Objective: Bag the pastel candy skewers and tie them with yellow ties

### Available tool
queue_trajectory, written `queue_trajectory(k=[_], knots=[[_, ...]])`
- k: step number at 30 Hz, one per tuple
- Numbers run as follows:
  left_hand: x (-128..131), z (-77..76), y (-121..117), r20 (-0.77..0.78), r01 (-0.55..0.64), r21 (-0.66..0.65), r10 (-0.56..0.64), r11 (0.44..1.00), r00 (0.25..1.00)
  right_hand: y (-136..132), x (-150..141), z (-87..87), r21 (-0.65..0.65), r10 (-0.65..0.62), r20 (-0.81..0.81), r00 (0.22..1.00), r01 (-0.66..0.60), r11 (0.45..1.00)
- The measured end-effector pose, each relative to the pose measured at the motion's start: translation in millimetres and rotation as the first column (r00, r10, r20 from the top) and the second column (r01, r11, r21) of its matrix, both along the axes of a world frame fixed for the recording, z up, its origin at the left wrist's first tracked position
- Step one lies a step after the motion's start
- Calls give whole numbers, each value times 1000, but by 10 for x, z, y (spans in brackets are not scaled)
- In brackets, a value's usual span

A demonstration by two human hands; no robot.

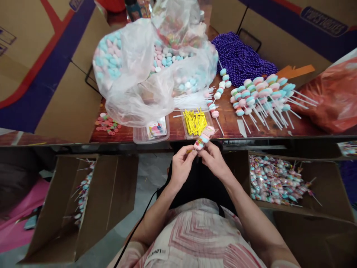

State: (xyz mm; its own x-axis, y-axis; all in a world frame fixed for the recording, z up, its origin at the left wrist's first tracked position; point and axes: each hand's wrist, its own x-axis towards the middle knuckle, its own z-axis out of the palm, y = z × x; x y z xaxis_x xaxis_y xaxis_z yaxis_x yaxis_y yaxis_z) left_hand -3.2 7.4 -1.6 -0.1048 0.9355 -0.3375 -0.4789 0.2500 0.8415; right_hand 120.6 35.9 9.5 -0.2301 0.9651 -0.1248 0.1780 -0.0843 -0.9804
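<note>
In front of my body, just below the table edge, a marshmallow skewer point(201, 142) of pink, blue and white pieces stands tilted to the right, in what looks like a clear wrapper. My left hand point(182, 162) pinches at its lower end, and a bit of yellow, like a twist tie, shows by the fingertips. From the other side my right hand point(213, 158) grips the same lower end. The stick is hidden by my fingers. Right beyond the skewer sits a clear tub of yellow twist ties point(194, 122).
Big clear bags of marshmallows point(134, 74) cover the table's middle. White sticks point(192, 101) and a pile of unwrapped skewers point(262, 95) lie right of them, below purple bead strings point(240, 56). Open cartons flank me: left carton point(111, 193), right carton point(326, 186) holding wrapped skewers.
</note>
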Motion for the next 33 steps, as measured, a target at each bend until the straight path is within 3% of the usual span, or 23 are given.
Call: queue_trajectory(k=[2, 4, 6, 8, 12, 15, 17, 22, 25, 28, 31, 33], knots=[[-30, 18, 45, 62, 20, -38, -17, 999, 998, -16, 8, -18, 62, -15, 25, 1000, 14, 998], [-51, 42, 102, 172, 54, -97, -36, 994, 984, -50, 19, -48, 250, -83, 110, 990, 53, 967], [-55, 62, 141, 260, 74, -152, -32, 986, 965, -91, 32, -83, 494, -178, 208, 962, 53, 868], [-40, 76, 149, 294, 66, -174, -12, 982, 956, -121, 51, -116, 674, -245, 301, 922, -24, 738], [19, 125, 81, 334, 70, -166, -11, 984, 942, -136, 78, -134, 831, -344, 381, 858, -156, 533], [62, 169, 22, 382, 107, -151, -42, 983, 923, -148, 43, -103, 876, -372, 328, 868, -132, 464], [87, 175, 16, 402, 134, -138, -68, 981, 913, -172, -6, -75, 864, -383, 271, 883, -48, 501], [124, 132, 76, 389, 260, -22, -231, 965, 892, -279, -17, 15, 600, -368, 125, 921, 225, 768], [137, 142, 37, 202, 234, 148, -261, 961, 944, -347, 109, 109, 400, -351, 63, 934, 298, 866], [186, 163, -70, -9, 245, 202, -248, 948, 969, -414, 224, 210, 341, -373, 29, 927, 342, 876], [256, 178, -156, 1, 294, 40, -294, 955, 956, -498, 276, 270, 406, -379, 48, 924, 328, 853], [290, 188, -184, 16, 330, 16, -330, 944, 944, -572, 308, 274, 408, -375, 38, 926, 328, 852]])
